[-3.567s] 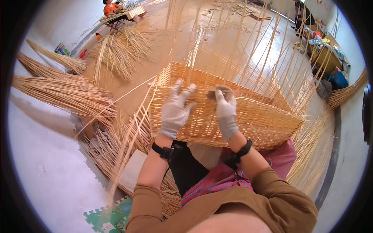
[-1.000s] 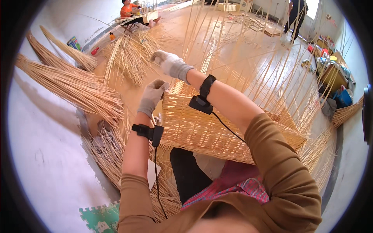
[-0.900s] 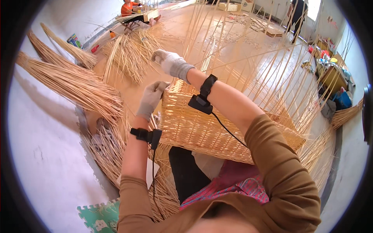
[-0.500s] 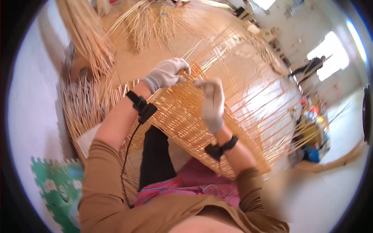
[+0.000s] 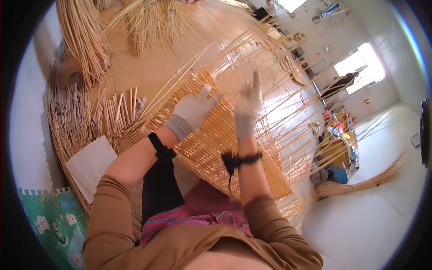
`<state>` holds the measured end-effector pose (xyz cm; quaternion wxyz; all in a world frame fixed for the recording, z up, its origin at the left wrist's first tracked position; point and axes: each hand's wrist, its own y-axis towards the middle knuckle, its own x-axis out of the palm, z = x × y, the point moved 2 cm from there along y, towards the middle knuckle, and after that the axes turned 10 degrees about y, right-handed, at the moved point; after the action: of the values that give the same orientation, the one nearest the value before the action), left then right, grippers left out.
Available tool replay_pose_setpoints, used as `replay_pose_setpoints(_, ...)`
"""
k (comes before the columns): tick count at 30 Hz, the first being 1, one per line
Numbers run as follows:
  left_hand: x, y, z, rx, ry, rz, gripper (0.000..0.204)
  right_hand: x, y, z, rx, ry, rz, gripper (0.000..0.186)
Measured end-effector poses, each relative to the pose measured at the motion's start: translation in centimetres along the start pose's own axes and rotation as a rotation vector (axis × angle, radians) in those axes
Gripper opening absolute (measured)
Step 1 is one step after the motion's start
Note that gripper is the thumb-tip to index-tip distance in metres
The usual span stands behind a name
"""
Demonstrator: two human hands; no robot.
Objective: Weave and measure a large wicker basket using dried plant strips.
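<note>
A woven wicker basket (image 5: 211,153) lies tilted over my lap, long pale stakes fanning out from its far right side. My left hand (image 5: 192,110), in a light knit glove, rests against the upper part of the weave with a finger and thumb outstretched; I see nothing held in it. Just to its right, my gloved right hand (image 5: 247,105) is raised over the basket, fingers stretched upward and blurred. Both wrists wear black strapped devices. Left of the basket are short rods (image 5: 120,112) among loose strands.
Bundles of long rods (image 5: 81,40) lie at upper left and right. Left of my legs are a pale board (image 5: 90,166) and a green foam mat (image 5: 49,220). A person (image 5: 339,85) is near the window; a cluttered table (image 5: 342,153) stands at right.
My view has swung, so the window now shows at right. My hands have moved from the basket's left corner onto and over its weave; the right fingers have straightened upward.
</note>
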<state>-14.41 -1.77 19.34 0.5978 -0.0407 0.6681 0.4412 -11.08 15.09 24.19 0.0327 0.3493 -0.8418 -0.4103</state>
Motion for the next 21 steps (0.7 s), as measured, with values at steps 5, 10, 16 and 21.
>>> replay_pose_setpoints(5, 0.6, 0.1, 0.0, -0.019, -0.002, -0.071, 0.06, -3.7, -2.1, 0.6, 0.381, 0.307, 0.148, 0.042)
replay_pose_setpoints(10, 1.0, -0.3, -0.9, -0.003, -0.206, 0.091, 0.04, -3.8, -11.1, -2.9, 0.324, -0.019, -0.041, 0.036)
replay_pose_setpoints(16, 0.9, 0.1, -5.5, -0.441, -0.51, 0.455, 0.026, 4.1, -4.1, -10.0, -0.022, -0.174, -0.327, 0.025)
replay_pose_setpoints(21, 2.1, 0.8, -7.3, -0.284, -1.123, 0.284, 0.026, 11.7, -3.8, -12.5, -0.275, -0.144, -0.414, 0.016)
